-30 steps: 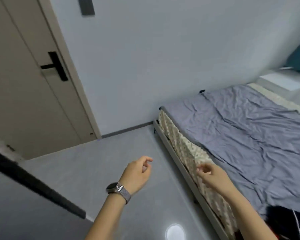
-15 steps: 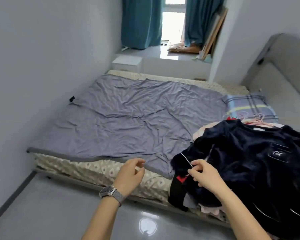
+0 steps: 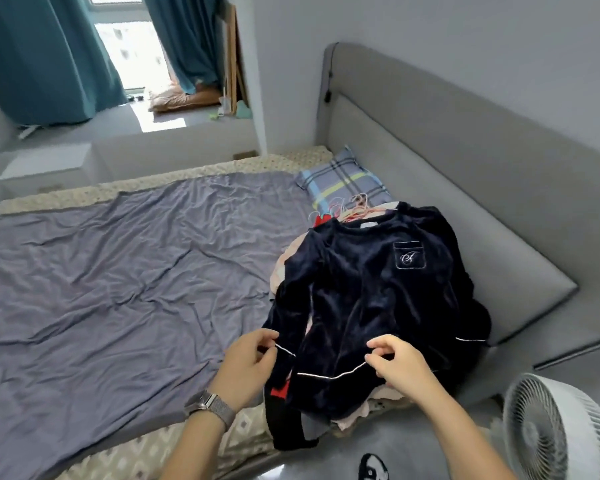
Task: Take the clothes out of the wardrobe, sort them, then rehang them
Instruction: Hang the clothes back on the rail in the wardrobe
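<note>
A: What's changed on my feed?

B: My view has swung from door and floor to the wide bed under its crumpled grey-blue sheet. The dark navy velvet top with white piping tops the clothes heap near the headboard.

A: Hands?

B: Both arrived: left hand pinches its cuff, right hand pinches the hem. Sorting starts, I judge.
</note>
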Demonstrator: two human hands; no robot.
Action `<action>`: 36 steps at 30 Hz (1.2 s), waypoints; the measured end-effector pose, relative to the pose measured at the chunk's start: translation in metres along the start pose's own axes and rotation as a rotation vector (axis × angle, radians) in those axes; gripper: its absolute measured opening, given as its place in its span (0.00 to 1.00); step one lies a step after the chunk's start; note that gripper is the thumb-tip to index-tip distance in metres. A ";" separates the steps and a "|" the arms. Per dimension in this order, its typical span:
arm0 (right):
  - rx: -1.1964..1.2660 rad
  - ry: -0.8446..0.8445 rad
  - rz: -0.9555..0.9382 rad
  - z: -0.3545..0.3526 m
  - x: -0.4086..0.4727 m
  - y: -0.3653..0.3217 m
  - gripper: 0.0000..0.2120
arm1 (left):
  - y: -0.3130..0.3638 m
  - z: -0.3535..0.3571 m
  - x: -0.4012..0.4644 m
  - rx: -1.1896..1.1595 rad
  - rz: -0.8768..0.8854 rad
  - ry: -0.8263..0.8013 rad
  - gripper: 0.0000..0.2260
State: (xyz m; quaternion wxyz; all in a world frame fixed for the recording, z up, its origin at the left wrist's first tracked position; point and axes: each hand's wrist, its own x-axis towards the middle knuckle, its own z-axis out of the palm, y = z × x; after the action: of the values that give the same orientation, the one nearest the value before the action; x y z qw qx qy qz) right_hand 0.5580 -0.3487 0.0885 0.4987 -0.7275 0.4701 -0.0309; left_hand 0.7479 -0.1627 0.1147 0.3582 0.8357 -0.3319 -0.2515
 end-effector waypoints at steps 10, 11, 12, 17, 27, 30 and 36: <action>-0.028 -0.039 0.037 -0.104 0.127 0.024 0.13 | 0.056 0.095 0.123 -0.098 -0.123 0.067 0.09; -0.031 -0.038 0.043 -0.113 0.136 0.025 0.14 | 0.064 0.102 0.131 -0.120 -0.132 0.094 0.08; -0.034 -0.034 0.051 -0.122 0.144 0.026 0.14 | 0.070 0.106 0.138 -0.142 -0.146 0.116 0.08; 0.003 0.018 0.073 -0.143 0.172 0.029 0.13 | 0.091 0.110 0.168 -0.272 -0.192 0.169 0.05; 0.175 0.015 0.094 -0.150 0.217 0.021 0.12 | 0.089 0.111 0.208 -0.330 -0.236 0.156 0.07; 0.172 0.001 0.064 -0.159 0.244 0.013 0.12 | 0.100 0.115 0.223 -0.314 -0.243 0.176 0.07; 0.039 -0.157 0.006 -0.185 0.299 0.014 0.11 | 0.132 0.142 0.267 -0.265 -0.272 0.247 0.08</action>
State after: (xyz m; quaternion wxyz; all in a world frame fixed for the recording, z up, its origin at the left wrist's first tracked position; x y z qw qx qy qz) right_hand 0.6201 -0.6923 0.0443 0.5480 -0.7165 0.4313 0.0186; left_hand 0.7796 -0.4888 0.0794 0.4658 0.8427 -0.1338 -0.2345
